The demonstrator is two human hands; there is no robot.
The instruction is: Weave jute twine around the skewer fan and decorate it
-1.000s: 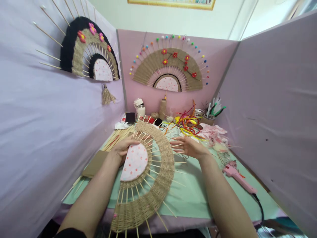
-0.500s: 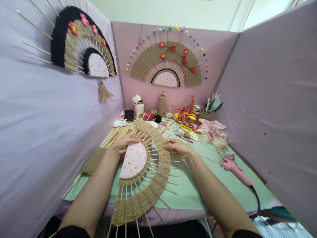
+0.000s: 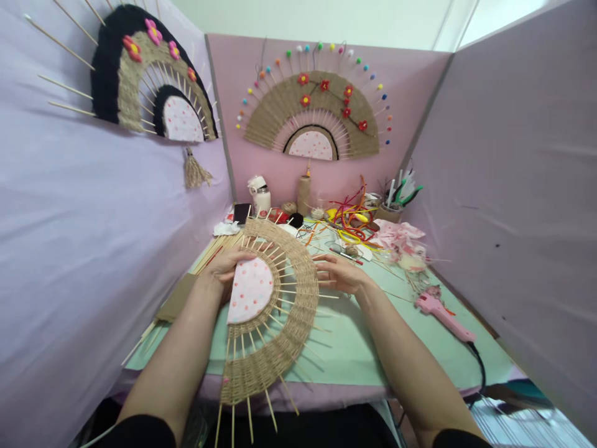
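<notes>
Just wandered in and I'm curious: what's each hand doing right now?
Left hand: holding the tan half-round woven-fibre fan.
Right hand: open, at the fan's curved outer side; whether it's touching, I can't tell.

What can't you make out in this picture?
In the head view:
- Left hand: some fingers partly hidden behind the fan.
- Right hand: fingertips too small at the fan's edge to tell whether they touch.
- Black-edged fan: upper stick ends cut off by the top edge.
- Bottle: red mark too small to read.
</notes>
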